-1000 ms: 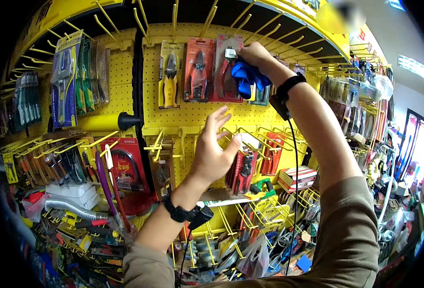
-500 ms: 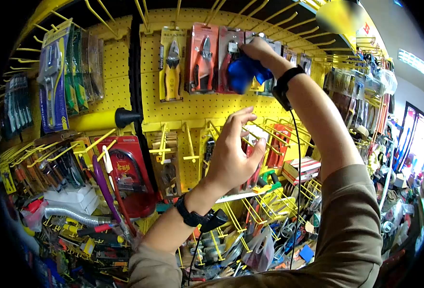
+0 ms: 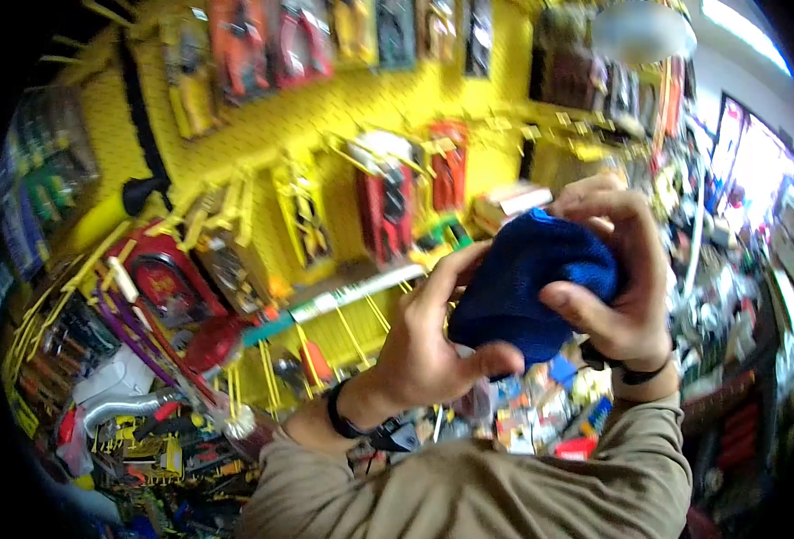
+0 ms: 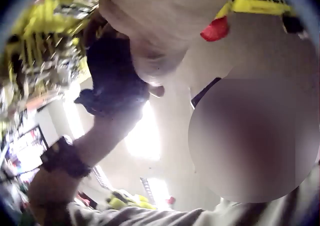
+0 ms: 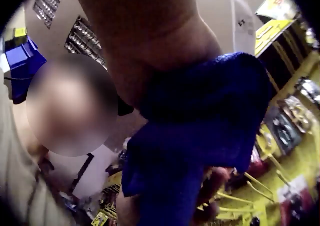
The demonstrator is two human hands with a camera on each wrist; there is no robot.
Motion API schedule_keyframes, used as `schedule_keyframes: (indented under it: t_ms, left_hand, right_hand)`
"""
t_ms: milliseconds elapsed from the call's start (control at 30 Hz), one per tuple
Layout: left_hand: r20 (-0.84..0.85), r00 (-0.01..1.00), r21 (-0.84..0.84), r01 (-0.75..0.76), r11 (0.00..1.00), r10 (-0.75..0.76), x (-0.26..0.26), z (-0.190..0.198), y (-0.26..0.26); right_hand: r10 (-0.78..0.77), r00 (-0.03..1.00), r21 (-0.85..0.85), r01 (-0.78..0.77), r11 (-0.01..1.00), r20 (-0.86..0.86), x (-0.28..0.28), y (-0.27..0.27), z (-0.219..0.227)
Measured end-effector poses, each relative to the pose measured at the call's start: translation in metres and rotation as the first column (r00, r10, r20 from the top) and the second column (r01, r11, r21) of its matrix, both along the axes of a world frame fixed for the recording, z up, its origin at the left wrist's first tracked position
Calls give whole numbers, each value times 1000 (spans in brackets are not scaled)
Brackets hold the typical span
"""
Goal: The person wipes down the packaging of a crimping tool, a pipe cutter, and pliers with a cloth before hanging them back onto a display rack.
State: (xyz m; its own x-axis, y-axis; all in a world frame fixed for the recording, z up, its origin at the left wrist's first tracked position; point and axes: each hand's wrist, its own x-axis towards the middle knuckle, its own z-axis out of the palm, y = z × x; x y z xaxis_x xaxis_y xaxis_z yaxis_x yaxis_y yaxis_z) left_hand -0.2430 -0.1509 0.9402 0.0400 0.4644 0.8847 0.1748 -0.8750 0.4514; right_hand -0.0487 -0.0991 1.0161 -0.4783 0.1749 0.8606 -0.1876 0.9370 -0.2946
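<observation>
Down from the yellow pegboard (image 3: 352, 101) has come the right hand (image 3: 639, 292), meeting the left hand (image 3: 428, 346); both grip the bunched blue cloth (image 3: 524, 278) between them. It looks light, soft and limp, best pinched at opposite edges.

Dk blu cloth (image 3: 515, 286), bunched, held midair

Two hands (image 3: 428, 350) (image 3: 635, 301), one blue cloth (image 3: 523, 283)

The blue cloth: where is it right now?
In the head view, the blue cloth is right of centre, held between the left hand and the right hand.
</observation>
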Motion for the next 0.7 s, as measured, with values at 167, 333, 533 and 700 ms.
schedule_keyframes:
  t_ms: [167,333,533,700]
  left_hand:
    - [170,985,-234,55,971,-15,59,-51,55]
    - [-193,976,-274,-157,949,105,113,-101,96]
    - [-186,962,-575,60,816,-202,154,-194,138]
    - [54,896,-862,265,433,-440,181,-271,151]
  right_hand:
    - [-321,932,-270,269,924,-169,50,32,-108]
    - [-517,851,-501,491,713,98,122,38,-169]
    - [-637,763,-758,478,443,109,205,29,-253]
    - [-803,379,-462,875,148,460,251,16,-326]
